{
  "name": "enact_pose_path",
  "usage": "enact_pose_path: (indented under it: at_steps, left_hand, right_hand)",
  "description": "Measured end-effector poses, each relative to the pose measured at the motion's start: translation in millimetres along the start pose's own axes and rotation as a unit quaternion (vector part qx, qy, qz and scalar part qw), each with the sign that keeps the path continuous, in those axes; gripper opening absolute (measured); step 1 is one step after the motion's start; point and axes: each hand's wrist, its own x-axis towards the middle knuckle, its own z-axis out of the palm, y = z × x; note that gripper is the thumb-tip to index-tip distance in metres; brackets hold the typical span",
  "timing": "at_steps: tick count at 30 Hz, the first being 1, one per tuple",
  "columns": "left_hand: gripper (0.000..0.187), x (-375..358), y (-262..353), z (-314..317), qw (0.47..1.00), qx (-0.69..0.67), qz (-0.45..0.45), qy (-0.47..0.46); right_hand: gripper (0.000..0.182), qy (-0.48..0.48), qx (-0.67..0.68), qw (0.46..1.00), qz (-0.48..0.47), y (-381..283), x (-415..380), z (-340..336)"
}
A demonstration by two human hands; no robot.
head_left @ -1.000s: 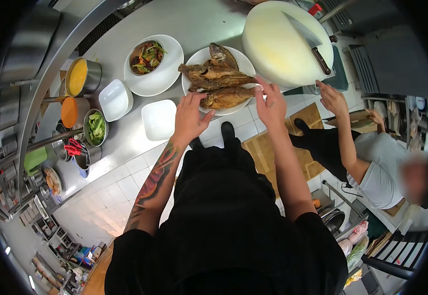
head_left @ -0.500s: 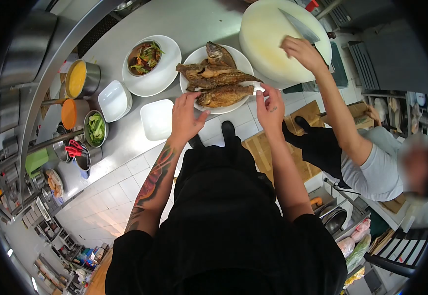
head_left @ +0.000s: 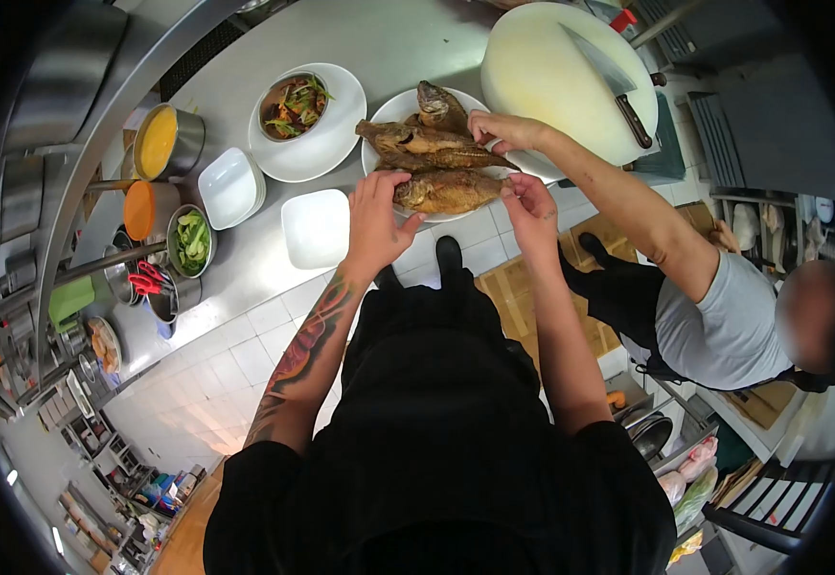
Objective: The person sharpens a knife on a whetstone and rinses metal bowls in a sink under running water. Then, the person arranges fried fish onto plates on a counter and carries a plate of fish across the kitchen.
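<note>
A white plate (head_left: 390, 109) holds several whole fried fish, browned and crisp. My left hand (head_left: 375, 211) grips the head end of the nearest fried fish (head_left: 451, 192), with fingers on its far side and thumb on its near side. At the tail end, my right hand (head_left: 534, 203) pinches the same fish between thumb and fingers. Just beyond it lie the other fried fish (head_left: 427, 149), one with its head (head_left: 441, 107) pointing up. A co-worker's hand (head_left: 505, 130) reaches in from the right over the plate's edge, by those fish.
A round cutting board (head_left: 542, 77) with a knife (head_left: 633, 120) stands at right. Leftward are a bowl of stew (head_left: 295, 105) on a large plate (head_left: 331, 149), white square dishes (head_left: 317, 230), a pot of yellow liquid (head_left: 157, 142) and a bowl of greens (head_left: 191, 241). A co-worker (head_left: 724, 316) stands at right.
The co-worker's hand has moved from above the knife and cutting board to the fish plate. My right hand has closed in a pinch on the near fish's tail. My left hand stays at its head.
</note>
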Motion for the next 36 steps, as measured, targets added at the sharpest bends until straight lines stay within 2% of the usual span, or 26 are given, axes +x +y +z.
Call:
enact_pose_path:
  at_steps: [2, 6, 8, 10, 13, 14, 16, 17, 20, 22, 24, 25, 28, 29, 30, 32, 36]
  left_hand:
    - [0.063, -3, -2, 0, 0.999, -0.011, 0.018, 0.033]
    - [0.066, -22, -20, -18, 0.996, -0.075, 0.001, 0.040]
    - [0.068, -43, -34, -38, 0.997, -0.060, -0.001, 0.051]
    - [0.068, -65, -55, -56, 0.996, -0.064, -0.027, 0.064]
    - [0.069, -91, -91, -78, 0.997, -0.009, -0.051, 0.064]
    - [0.068, -96, -99, -84, 0.996, 0.015, -0.059, 0.063]
    - [0.069, -100, -111, -91, 0.996, 0.025, -0.067, 0.058]
    - [0.070, -101, -116, -93, 0.995, 0.032, -0.070, 0.059]
    - [0.074, -101, -127, -94, 0.995, 0.038, -0.074, 0.048]
    - [0.073, -99, -130, -94, 0.996, 0.072, -0.037, 0.040]
    - [0.071, -96, -120, -98, 0.993, 0.096, -0.036, 0.056]
    - [0.070, -91, -115, -100, 0.989, 0.122, -0.038, 0.070]
    - [0.066, -70, -95, -95, 0.991, 0.084, -0.018, 0.103]
    - [0.064, -58, -83, -91, 0.993, 0.060, -0.012, 0.101]
    - [0.064, -44, -72, -85, 0.993, 0.058, -0.011, 0.101]
    - [0.061, -14, -54, -72, 0.996, 0.032, 0.054, 0.057]
    - [0.063, 40, -27, -52, 0.993, -0.015, 0.117, 0.026]
  right_hand:
    - [0.029, 0.001, 0.005, 1.000, 0.010, -5, -9, 2]
    - [0.030, -0.006, 0.000, 1.000, 0.024, -24, -36, 29]
    - [0.032, -0.033, 0.025, 0.999, 0.017, -17, -53, 51]
    - [0.035, -0.097, -0.014, 0.995, 0.025, -10, -68, 76]
    - [0.039, -0.188, -0.035, 0.981, 0.043, 9, -81, 113]
    - [0.039, -0.188, -0.035, 0.981, 0.042, 14, -84, 123]
    - [0.041, -0.231, 0.075, 0.956, 0.163, 17, -90, 141]
    - [0.042, -0.245, 0.075, 0.948, 0.186, 16, -92, 145]
    - [0.047, -0.264, 0.050, 0.939, 0.216, 6, -97, 144]
    - [0.045, -0.267, 0.028, 0.940, 0.212, 11, -99, 129]
    - [0.039, -0.237, -0.029, 0.963, 0.125, 18, -100, 102]
    - [0.031, -0.193, -0.029, 0.974, 0.114, 12, -98, 87]
    - [0.022, -0.013, -0.075, 0.992, 0.102, -1, -86, 41]
    - [0.025, 0.041, -0.155, 0.987, 0.028, 5, -78, 26]
    - [0.025, 0.043, -0.155, 0.987, 0.028, 9, -71, 15]
    - [0.029, 0.116, -0.271, 0.949, -0.111, -9, -57, 6]
    - [0.031, 0.113, -0.241, 0.959, -0.093, 1, -28, 0]
